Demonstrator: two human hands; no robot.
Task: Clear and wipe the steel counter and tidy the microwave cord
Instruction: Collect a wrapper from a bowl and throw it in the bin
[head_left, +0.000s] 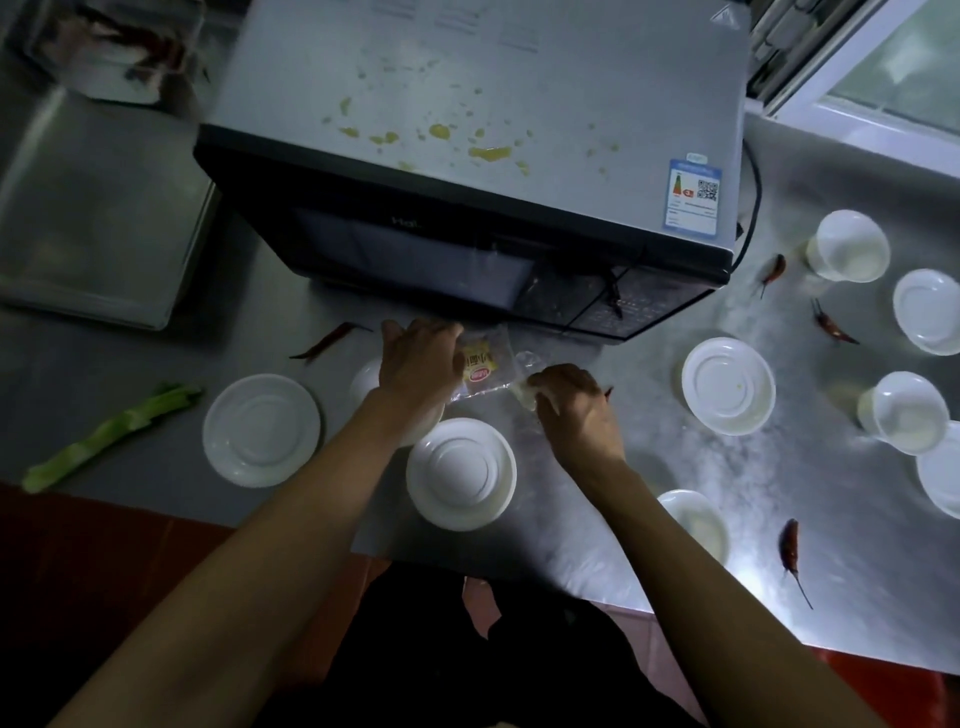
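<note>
Steel surface (597, 525) carries scattered white plastic lids and bowls, dried red chillies and a green celery stalk (111, 436), with a stained grey microwave (467, 130) at the back. Left hand (421, 364) pinches a clear plastic sachet with a yellow-and-red label (480, 371) at its left edge; right hand (569, 402) is curled over crumpled clear wrapping just right of it, grip unclear. The sachet lies between both hands, directly before the microwave door. Black microwave cord (750, 218) trails down the appliance's right side, nearer the right hand.
</note>
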